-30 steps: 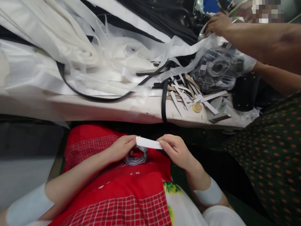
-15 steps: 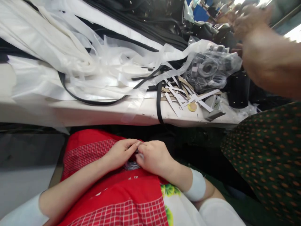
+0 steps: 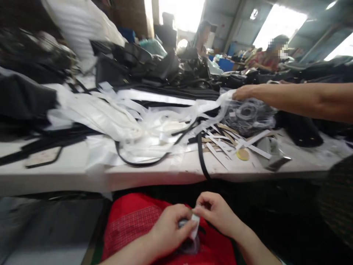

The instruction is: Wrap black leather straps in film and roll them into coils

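My left hand (image 3: 172,224) is closed around a small bundle above my lap, its thumb pressed on a white tag (image 3: 195,225). Below the tag, part of a clear, greyish coil (image 3: 192,247) shows against the red apron (image 3: 132,224). What the coil is made of is hard to tell. My right hand (image 3: 216,213) pinches at the upper end of the tag, close to the left fingertips. Its fingers hide the exact spot they grip.
A white bench (image 3: 154,176) runs in front of me. On it lie white strips (image 3: 110,117), paper offcuts (image 3: 220,143), a yellow disc (image 3: 242,154) and a phone-like slab (image 3: 44,157). At right, a co-worker's arm (image 3: 298,99) reaches over a plastic bag of coils (image 3: 245,114).
The view has tilted up, showing more of the room. My hands have parted slightly, and a white tag now shows between them. The co-worker's arm has come down onto the bag.
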{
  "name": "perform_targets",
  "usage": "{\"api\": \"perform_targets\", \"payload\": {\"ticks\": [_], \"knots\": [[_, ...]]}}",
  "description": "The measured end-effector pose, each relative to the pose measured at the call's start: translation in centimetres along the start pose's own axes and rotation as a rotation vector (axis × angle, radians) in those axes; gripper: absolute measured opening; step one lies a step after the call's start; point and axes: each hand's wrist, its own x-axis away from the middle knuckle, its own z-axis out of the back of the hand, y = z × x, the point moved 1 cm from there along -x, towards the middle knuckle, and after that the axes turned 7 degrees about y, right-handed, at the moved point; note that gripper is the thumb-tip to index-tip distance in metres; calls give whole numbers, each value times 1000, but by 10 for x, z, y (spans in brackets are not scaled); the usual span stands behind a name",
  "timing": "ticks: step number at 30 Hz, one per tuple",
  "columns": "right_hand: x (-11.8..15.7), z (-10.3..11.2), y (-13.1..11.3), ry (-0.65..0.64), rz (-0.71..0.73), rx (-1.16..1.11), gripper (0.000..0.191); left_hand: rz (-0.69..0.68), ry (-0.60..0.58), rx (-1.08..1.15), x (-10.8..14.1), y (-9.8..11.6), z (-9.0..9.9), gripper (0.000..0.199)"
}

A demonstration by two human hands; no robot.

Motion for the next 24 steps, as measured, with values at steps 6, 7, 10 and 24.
{"api": "perform_targets", "payload": {"ticks": [6, 7, 10, 24], "knots": [[-12, -31, 52, -232, -328, -273, 74, -23, 108, -14, 2, -12, -4, 19], [-10, -34, 54, -265, -315, -305, 70, -35, 109, -8, 4, -10, -3, 21], [-6, -40, 48, -258, -254, -460, 47, -60, 84, 25, 7, -5, 0, 26], [1, -20, 35, -223, -295, -626, 41, 139, 102, 81, 5, 1, -5, 17]]}}
